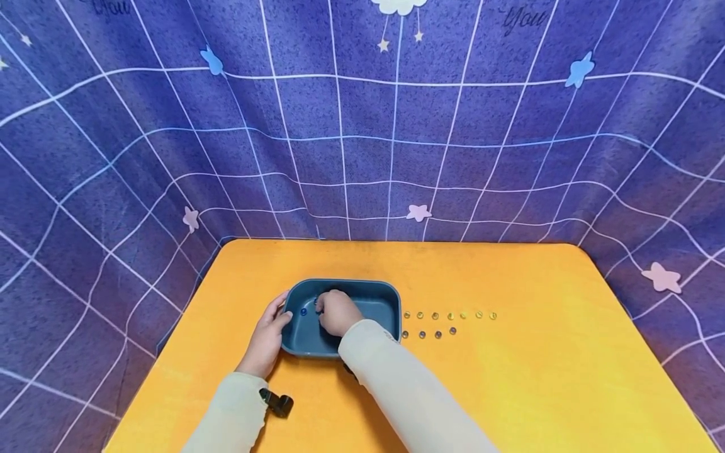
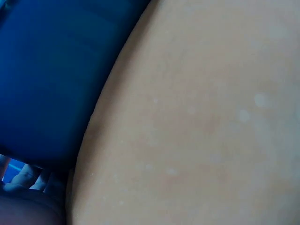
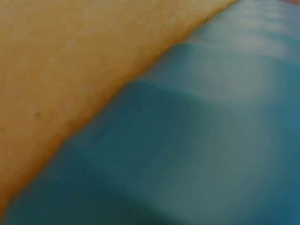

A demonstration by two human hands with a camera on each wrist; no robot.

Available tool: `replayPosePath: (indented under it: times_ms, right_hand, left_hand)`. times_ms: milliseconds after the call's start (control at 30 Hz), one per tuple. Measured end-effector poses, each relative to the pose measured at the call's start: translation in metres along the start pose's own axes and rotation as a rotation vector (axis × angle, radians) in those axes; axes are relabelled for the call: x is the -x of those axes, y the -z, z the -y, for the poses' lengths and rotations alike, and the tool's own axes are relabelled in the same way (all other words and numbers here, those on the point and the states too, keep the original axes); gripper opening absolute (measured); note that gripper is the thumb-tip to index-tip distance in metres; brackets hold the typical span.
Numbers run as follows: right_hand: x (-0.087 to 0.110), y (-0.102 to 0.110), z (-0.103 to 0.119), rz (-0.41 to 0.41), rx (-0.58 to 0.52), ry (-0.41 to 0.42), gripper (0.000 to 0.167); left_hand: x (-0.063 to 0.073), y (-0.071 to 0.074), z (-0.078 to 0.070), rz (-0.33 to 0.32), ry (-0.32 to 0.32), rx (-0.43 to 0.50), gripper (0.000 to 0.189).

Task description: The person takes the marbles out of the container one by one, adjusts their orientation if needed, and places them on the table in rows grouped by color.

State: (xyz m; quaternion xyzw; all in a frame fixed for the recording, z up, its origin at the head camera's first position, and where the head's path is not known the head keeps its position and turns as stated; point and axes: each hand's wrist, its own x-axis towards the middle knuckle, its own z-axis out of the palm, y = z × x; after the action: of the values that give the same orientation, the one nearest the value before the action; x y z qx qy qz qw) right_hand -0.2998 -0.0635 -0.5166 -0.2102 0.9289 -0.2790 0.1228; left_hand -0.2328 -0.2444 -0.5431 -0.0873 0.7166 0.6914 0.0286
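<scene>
A dark blue-green plastic bin [image 1: 370, 308] stands on the yellow table. My left hand [image 1: 267, 336] grips its left end, thumb over the rim and fingers along the outer wall. In the left wrist view, part of that hand [image 2: 28, 201] shows beside the bin's wall [image 2: 51, 84]. Inside the bin, my right hand [image 1: 338, 313] reaches down with bent fingers. One small blue glass bead [image 1: 303, 311] lies on the bin floor, and another blue bead [image 1: 316, 302] is right at the right fingertips; I cannot tell whether they pinch it. The right wrist view shows only the bin's outer wall [image 3: 197, 150], blurred.
Right of the bin, a row of several yellow glass beads [image 1: 435, 316] lies on the table [image 1: 538, 377]. Nearer me runs a shorter row of several dark beads [image 1: 422, 335]. A blue-purple curtain [image 1: 368, 157] with a grid pattern hangs behind the table and along its sides.
</scene>
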Motion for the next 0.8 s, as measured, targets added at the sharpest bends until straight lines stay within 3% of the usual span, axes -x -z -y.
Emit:
replayPosePath:
  times_ms: [133,433,800]
  right_hand:
    - [0.003,0.003,0.003,0.011,-0.035,0.022,0.006]
    - [0.029,0.017,0.015,0.054,-0.046,0.172,0.004]
    - [0.066,0.032,-0.001,0.005,-0.138,0.284,0.006]
  left_hand:
    - [0.0,0.0,0.0,-0.006,-0.003,-0.006,0.051]
    - [0.001,0.001,0.001,-0.009,-0.019,-0.013,0.052]
    - [0.0,-0.001,0.0,-0.006,0.006,-0.035,0.051]
